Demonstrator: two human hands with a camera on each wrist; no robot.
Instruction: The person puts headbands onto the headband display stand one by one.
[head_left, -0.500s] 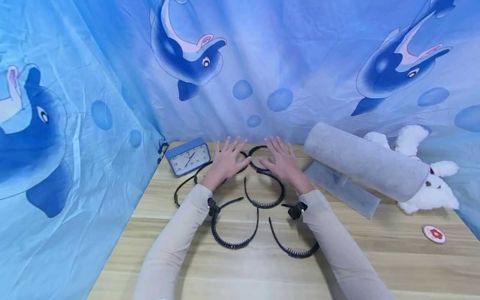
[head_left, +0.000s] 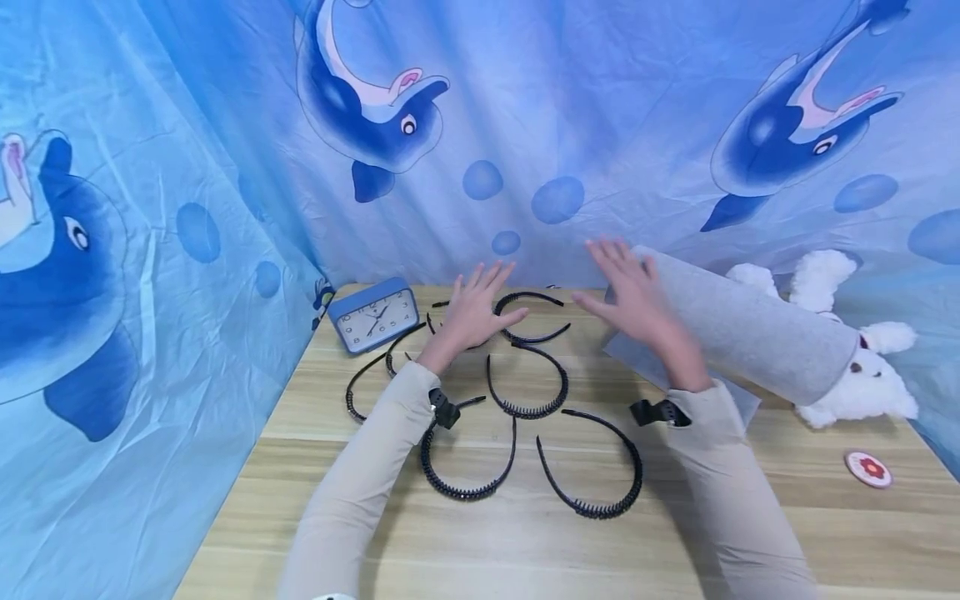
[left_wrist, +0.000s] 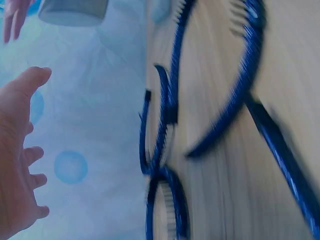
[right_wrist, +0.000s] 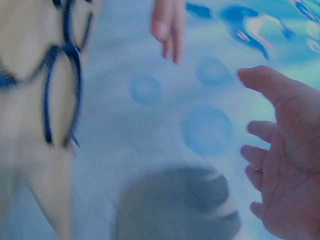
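My left hand (head_left: pixel 472 318), fingers straight and spread, hovers over the far headbands and holds nothing. Further right, my right hand (head_left: pixel 637 302) is raised in front of the left end of a grey velvety cylinder (head_left: pixel 750 329), its fingers spread and slightly blurred. Several black toothed headbands lie on the wooden table, among them a front left one (head_left: pixel 467 495), a front right one (head_left: pixel 600 511) and a middle one (head_left: pixel 531 412). The left hand partly hides the headbands behind it. In the left wrist view, headbands (left_wrist: pixel 172 80) show beside the left hand (left_wrist: pixel 17 155).
A blue alarm clock (head_left: pixel 375 315) stands at the back left. The cylinder sits on a flat grey base (head_left: pixel 738 406), with a white plush dog (head_left: pixel 873 383) against its right end. A round flower-patterned coaster (head_left: pixel 868 469) lies at right. Blue dolphin-print cloth (head_left: pixel 525 108) hangs behind the table.
My right hand has lifted and moved right toward the cylinder, uncovering the front right headband. My left hand has shifted slightly up and right.
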